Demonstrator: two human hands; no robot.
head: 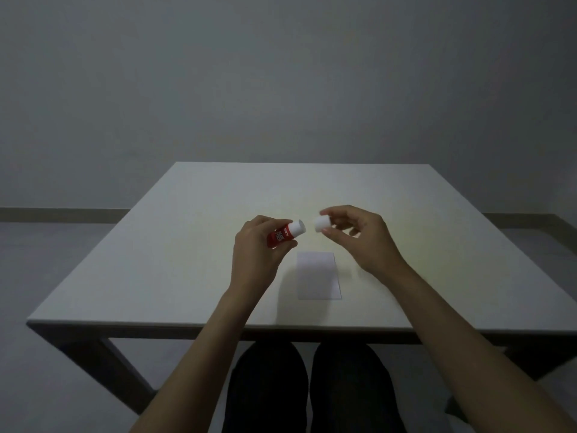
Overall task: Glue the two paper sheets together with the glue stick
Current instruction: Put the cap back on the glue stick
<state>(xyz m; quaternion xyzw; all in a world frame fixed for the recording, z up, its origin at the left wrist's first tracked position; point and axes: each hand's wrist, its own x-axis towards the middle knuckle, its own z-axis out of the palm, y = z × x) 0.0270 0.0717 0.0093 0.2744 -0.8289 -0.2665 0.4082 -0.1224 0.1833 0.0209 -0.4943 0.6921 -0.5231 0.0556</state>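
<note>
My left hand grips a red glue stick with a white neck, its uncapped end pointing right. My right hand pinches the white cap between thumb and fingers, a small gap away from the stick's end. Both are held above the table. Below them a white paper sheet lies flat on the pale table. I cannot tell whether it is one sheet or two stacked.
The table's near edge runs across in front of my dark-clothed legs. A grey wall stands behind the table, and grey floor lies on both sides.
</note>
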